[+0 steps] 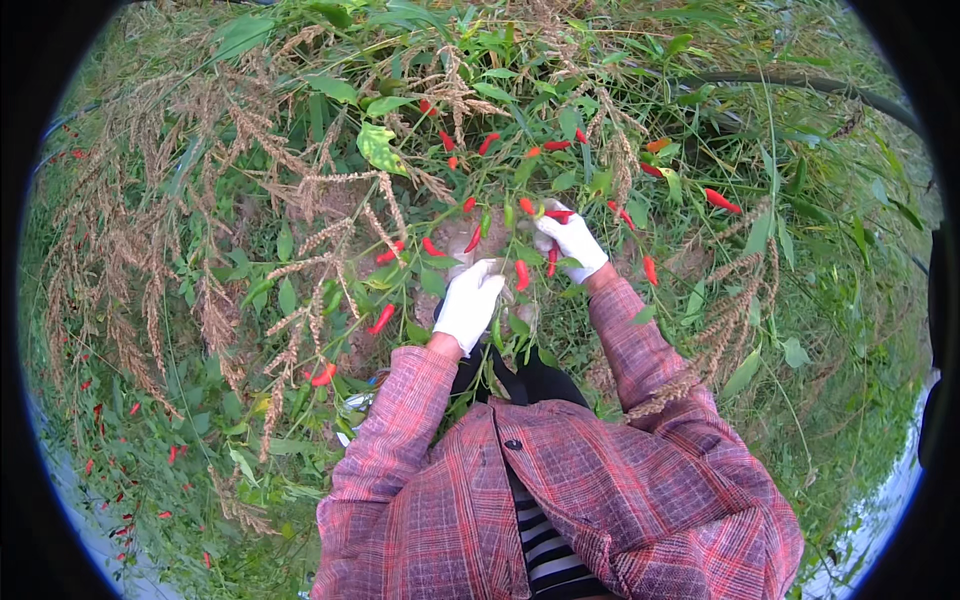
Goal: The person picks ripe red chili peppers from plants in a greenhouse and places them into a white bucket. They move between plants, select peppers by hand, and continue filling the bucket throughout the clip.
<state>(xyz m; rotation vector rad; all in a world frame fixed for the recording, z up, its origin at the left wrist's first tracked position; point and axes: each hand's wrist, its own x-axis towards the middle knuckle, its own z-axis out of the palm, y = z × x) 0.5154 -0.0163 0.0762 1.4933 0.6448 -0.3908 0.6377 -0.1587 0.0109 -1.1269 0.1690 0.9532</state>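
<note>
Both hands wear white gloves and reach into a chili plant bearing several red and green peppers. My left hand (pixel 472 303) is at the plant's middle, its thumb and fingertips close together near a stem; whether it grips anything is unclear. Just right of its fingertips hangs a red chili pepper (pixel 522 275). My right hand (pixel 573 238), farther up and to the right, has its fingers curled at a red chili pepper (pixel 559 214); its grip is partly hidden. Another red pepper (pixel 553 259) hangs below its fingers. A green pepper (pixel 485 224) hangs between and above the hands.
Dry brown seed heads (pixel 225 135) of tall weeds droop at left, and more (pixel 731 315) hang at right beside my right sleeve. A dark curved hose or pole (pixel 817 81) crosses the upper right. Further red peppers (pixel 382 319) hang at left. Bare soil shows beneath the plants.
</note>
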